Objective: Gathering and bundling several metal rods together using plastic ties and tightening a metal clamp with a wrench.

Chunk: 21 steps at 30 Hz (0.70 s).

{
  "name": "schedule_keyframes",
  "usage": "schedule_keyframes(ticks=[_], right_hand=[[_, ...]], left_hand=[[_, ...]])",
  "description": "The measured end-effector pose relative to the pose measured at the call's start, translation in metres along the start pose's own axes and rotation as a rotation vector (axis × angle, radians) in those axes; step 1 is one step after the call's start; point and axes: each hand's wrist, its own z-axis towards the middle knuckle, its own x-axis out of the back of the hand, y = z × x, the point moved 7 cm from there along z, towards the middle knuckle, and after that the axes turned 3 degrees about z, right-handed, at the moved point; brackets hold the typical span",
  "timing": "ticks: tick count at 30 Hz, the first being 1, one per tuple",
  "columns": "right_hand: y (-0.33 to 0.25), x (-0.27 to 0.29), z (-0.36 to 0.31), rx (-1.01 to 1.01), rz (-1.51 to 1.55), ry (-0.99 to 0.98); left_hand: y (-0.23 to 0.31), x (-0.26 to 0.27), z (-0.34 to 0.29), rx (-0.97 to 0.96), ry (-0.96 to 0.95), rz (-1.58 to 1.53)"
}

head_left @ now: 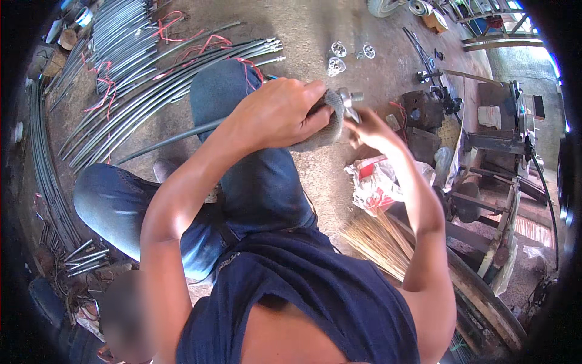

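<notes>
Your left hand (300, 112) is gripping a grey cloth (330, 132) up and right along the line of a long metal rod (176, 140), which is slanting from lower left beneath your forearm (203, 161), while your right hand (371, 130), its hold unclear, is lying just beside the threaded fitting (356, 97).

The left arm rises from the lower edge, bends at the elbow (172, 224), and sends its forearm (209, 161) up and to the right. The left hand (294, 110) is closed, back upward, fingers curled. The right elbow (432, 219) is bent too, its forearm (409, 176) slanting inward; the right hand (367, 130) sits just beside the left, fingers bent and partly blurred.
</notes>
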Motion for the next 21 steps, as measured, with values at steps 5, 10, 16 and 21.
schedule_keyframes(ticks=[5,10,16,21], right_hand=[[-0.124,0.053,0.078,0.473,0.164,-0.4],[-0.26,0.048,-0.002,0.547,0.677,-0.053],[-0.294,0.012,-0.185,0.946,0.219,-0.157],[-0.195,-0.007,-0.25,0.909,-0.276,0.248]], left_hand=[[0.001,-0.001,0.004,-0.03,0.027,-0.03],[-0.006,-0.004,0.004,0.043,-0.04,-0.002],[0.008,-0.008,0.016,-0.015,-0.007,-0.036],[-0.007,-0.003,0.001,0.028,0.008,0.018]])
